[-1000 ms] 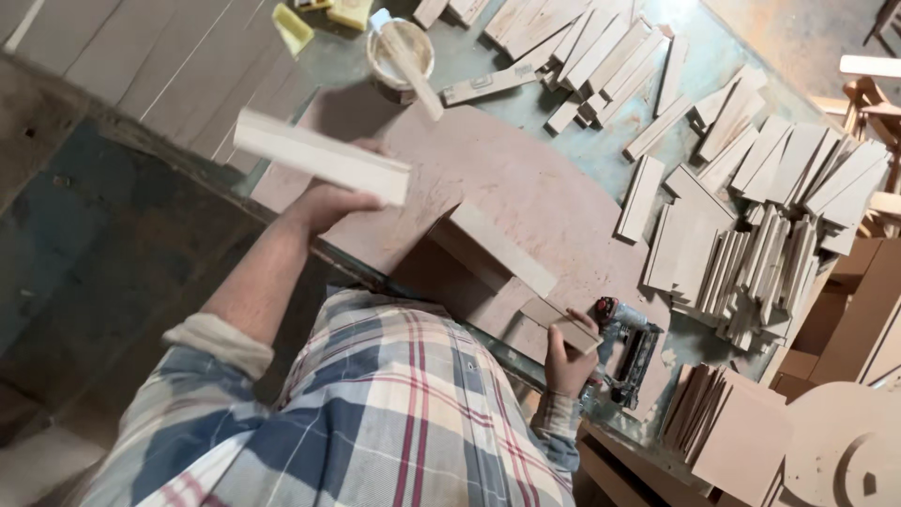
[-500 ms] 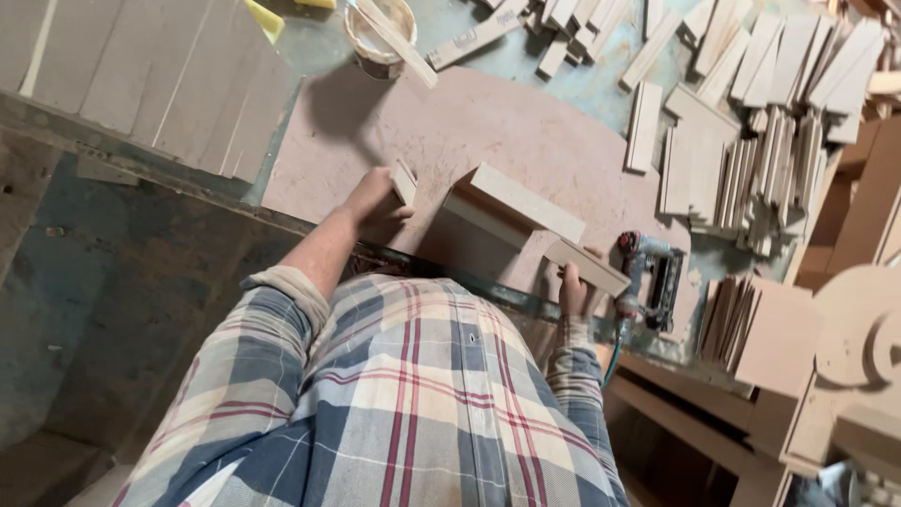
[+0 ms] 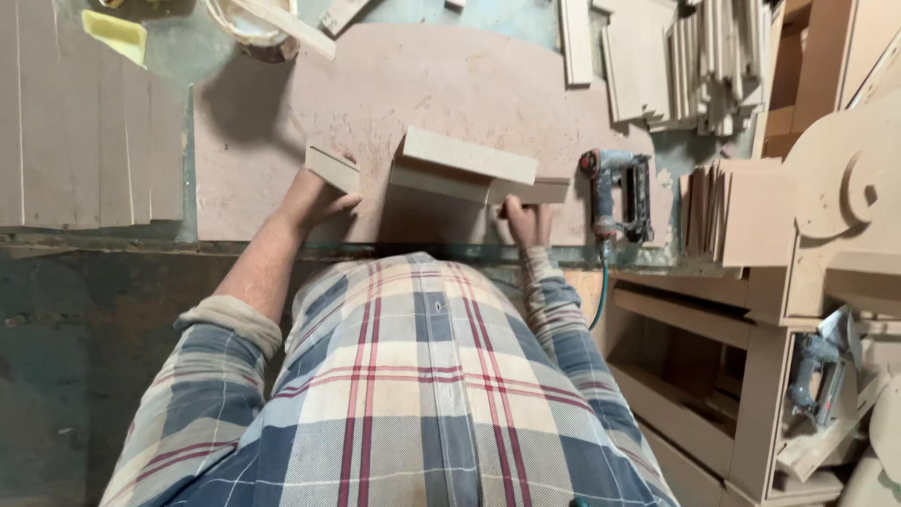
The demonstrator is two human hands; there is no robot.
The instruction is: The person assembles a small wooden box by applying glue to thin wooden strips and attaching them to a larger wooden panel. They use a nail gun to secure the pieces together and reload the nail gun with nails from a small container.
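Left hand (image 3: 314, 199) grips a small pale fibreboard strip (image 3: 332, 169) beside the pale fibreboard box frame (image 3: 465, 167); right hand (image 3: 527, 220) clasps the frame's near edge on the bench (image 3: 450, 84).

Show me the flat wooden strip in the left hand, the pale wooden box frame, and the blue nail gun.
flat wooden strip (image 3: 332, 168), head view, its long top face.
pale wooden box frame (image 3: 466, 156), head view, its upper board.
blue nail gun (image 3: 619, 192), head view, its body.

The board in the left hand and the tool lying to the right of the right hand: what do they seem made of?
The small board in the left hand looks like raw fibreboard or similar pressed wood: pale tan, matte, no visible grain, unfinished cut edge. The nail gun beside the right hand looks like worn metal with dark parts; likely, not certain.
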